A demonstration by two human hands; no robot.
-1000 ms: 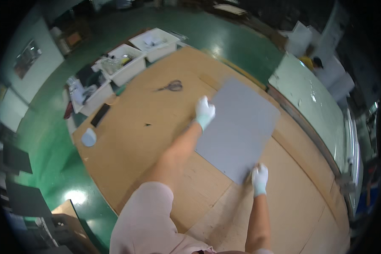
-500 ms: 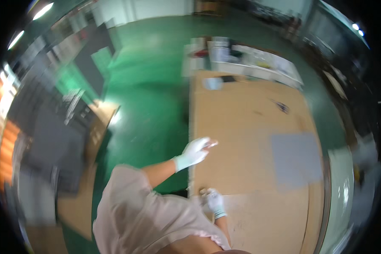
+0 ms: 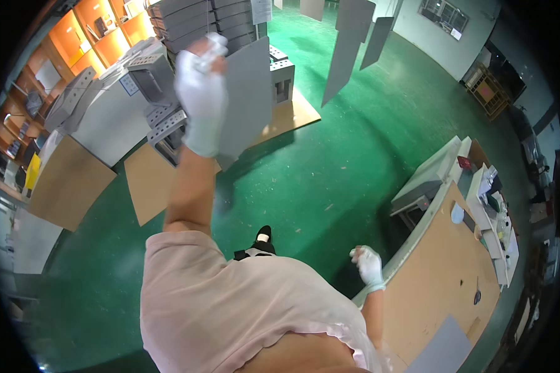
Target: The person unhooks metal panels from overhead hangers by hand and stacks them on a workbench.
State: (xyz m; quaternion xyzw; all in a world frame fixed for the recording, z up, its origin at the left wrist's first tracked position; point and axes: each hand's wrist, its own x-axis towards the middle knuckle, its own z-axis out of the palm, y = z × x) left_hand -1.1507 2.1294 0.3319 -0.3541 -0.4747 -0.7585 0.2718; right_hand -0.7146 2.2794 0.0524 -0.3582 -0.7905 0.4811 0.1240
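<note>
My left hand point(image 3: 202, 99), in a white glove with bare fingertips, is raised high at the upper left. Its fingers are drawn together, and whatever they pinch is blurred. Just right of it, overlapping from this angle, hangs a flat grey panel point(image 3: 249, 93); contact between them cannot be told. A thin line runs up above the fingers. My right hand point(image 3: 368, 267), gloved alike, is low beside the edge of the brown-topped table point(image 3: 429, 292). Its fingers are curled, and their inside is hidden. A grey sheet point(image 3: 442, 348) lies on the table's near part.
More grey panels point(image 3: 348, 50) hang further off above the green floor point(image 3: 292, 180). Grey perforated metal housings point(image 3: 152, 78) are stacked behind my left arm, with brown boards point(image 3: 146, 180) below. Scissors point(image 3: 477, 292) lie on the table; a white tray point(image 3: 494, 230) of small items stands at its far side.
My view has swung left, away from the table toward the hanging panels. My left hand has gone from over the table to raised beside a panel. My right hand is now beside the table edge.
</note>
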